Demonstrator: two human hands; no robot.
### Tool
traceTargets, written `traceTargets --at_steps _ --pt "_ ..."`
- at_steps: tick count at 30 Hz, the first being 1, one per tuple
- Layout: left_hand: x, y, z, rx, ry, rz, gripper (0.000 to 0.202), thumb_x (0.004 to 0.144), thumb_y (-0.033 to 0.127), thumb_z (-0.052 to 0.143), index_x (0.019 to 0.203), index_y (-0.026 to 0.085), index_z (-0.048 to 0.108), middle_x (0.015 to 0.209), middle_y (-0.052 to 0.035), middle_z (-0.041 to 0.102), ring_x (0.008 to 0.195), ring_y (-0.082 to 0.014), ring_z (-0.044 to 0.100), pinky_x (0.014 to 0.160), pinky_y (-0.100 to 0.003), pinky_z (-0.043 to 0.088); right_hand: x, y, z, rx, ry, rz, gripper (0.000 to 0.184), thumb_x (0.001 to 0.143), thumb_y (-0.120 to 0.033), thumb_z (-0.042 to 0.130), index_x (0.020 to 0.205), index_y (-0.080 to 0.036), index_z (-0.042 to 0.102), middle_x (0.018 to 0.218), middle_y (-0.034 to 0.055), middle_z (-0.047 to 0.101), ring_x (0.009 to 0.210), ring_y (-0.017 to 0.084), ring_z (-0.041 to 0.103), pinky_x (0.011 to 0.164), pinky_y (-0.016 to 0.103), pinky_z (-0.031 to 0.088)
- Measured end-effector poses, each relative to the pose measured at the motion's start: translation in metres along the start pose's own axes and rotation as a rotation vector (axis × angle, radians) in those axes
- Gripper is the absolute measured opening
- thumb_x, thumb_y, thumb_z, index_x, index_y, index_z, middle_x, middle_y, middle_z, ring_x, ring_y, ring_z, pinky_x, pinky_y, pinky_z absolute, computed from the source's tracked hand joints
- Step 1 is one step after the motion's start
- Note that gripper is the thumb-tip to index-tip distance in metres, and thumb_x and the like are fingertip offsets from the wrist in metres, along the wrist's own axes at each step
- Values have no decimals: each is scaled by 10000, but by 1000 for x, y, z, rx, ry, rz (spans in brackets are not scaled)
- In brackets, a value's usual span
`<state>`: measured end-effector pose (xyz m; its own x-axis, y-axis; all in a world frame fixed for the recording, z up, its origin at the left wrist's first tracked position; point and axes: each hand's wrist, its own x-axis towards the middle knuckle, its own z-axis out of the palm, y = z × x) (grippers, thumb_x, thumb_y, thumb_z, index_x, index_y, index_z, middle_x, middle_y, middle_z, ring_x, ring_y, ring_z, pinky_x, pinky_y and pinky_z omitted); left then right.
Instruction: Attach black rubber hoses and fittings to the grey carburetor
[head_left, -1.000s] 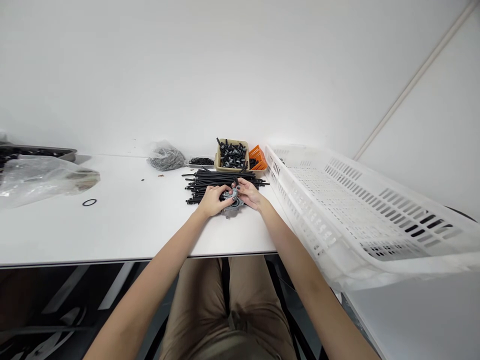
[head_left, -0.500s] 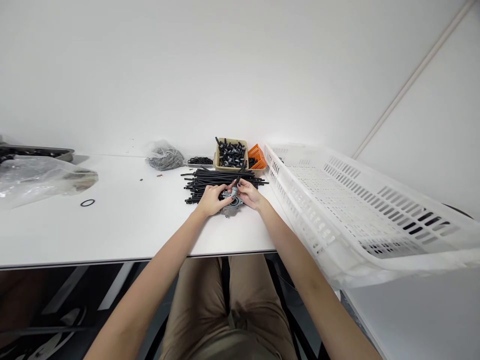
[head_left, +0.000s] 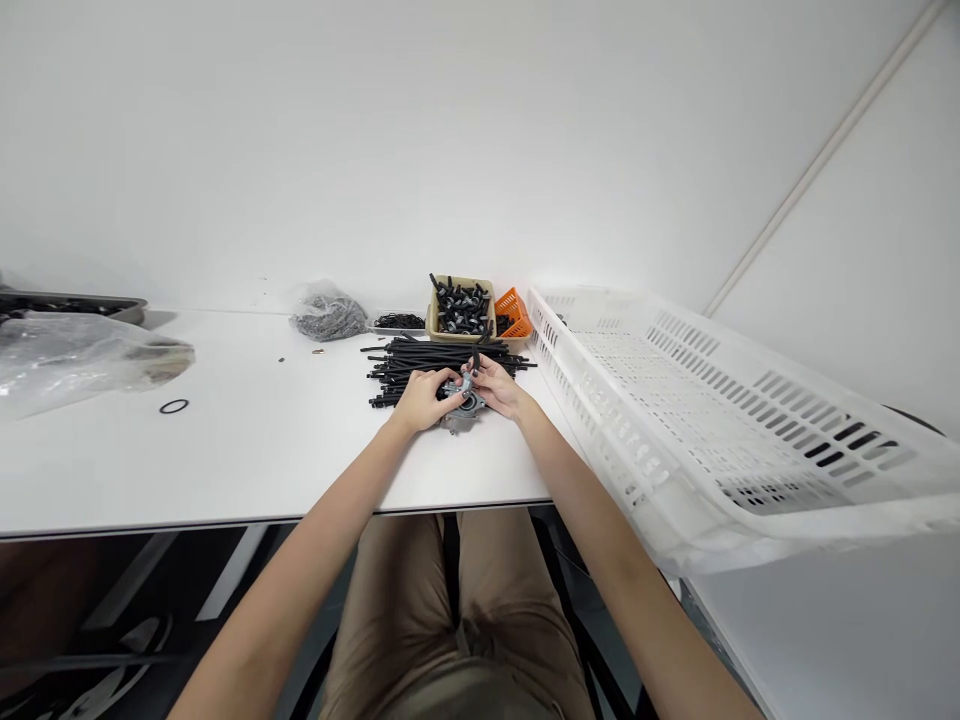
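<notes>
A grey metal carburetor sits low over the white table, between my two hands. My left hand is closed around its left side, thumb across the front. At its top, my right hand pinches a small black part that stands up from the carburetor. My fingers hide where the black part meets the metal. Just behind the hands lies a pile of thin black hoses.
A beige bin of black parts and an orange basket stand behind the hoses. On the right is a large white crate. Leftward are a bag of dark pieces, a black ring and a plastic bag.
My right fingers have shifted slightly at the carburetor's top, and the black part now stands more upright. My left hand keeps its hold in the same place.
</notes>
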<state>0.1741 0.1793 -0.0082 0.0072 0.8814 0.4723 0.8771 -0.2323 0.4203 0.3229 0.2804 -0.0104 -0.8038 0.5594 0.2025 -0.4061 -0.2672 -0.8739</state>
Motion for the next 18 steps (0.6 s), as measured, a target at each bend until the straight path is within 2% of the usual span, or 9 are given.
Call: traceTargets --at_steps 6,10,18 --pt "-1 -2 1 -12 10 4 290 806 422 508 952 201 627 949 -38 716 873 -237 641 877 -354 397 -1 -1 2 -15 5 10 183 732 -249 751 862 -182 642 782 0 650 733 124 630 695 240 516" --pt "-1 -4 3 -2 19 5 310 799 400 521 1007 196 629 996 -43 710 902 -248 637 865 -355 409 -1 -1 2 -1 -6 -8 169 777 -261 700 925 -186 667 815 9 662 748 139 641 697 267 520" --pt "0 -6 4 -8 42 27 303 804 410 533 978 185 640 920 -45 712 824 -229 645 785 -328 431 -2 -3 3 -4 -4 16 211 745 -238 734 940 -170 690 809 8 670 763 131 645 731 260 512"
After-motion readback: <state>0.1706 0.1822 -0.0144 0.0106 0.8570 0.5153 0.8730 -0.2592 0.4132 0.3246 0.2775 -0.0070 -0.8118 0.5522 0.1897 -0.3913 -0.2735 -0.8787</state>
